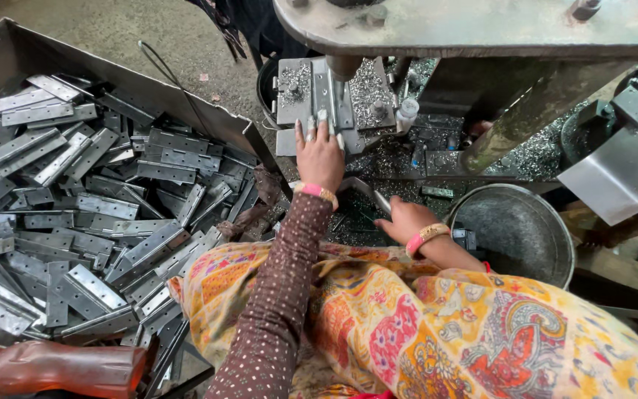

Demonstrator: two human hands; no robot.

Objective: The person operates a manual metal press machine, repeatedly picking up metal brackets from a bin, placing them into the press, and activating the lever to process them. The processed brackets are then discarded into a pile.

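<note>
Left hand [320,151] presses a hinge [324,96] flat under the drill [342,70]; right hand [405,219] grips another. Fingertips could get caught.

The left hand [320,154] is stretched forward, palm down, fingers [311,131] spread flat. The right hand [405,219] is held lower, nearer the body, fingers curled.

No package, label, sign or screen showed anywhere in view.
</note>
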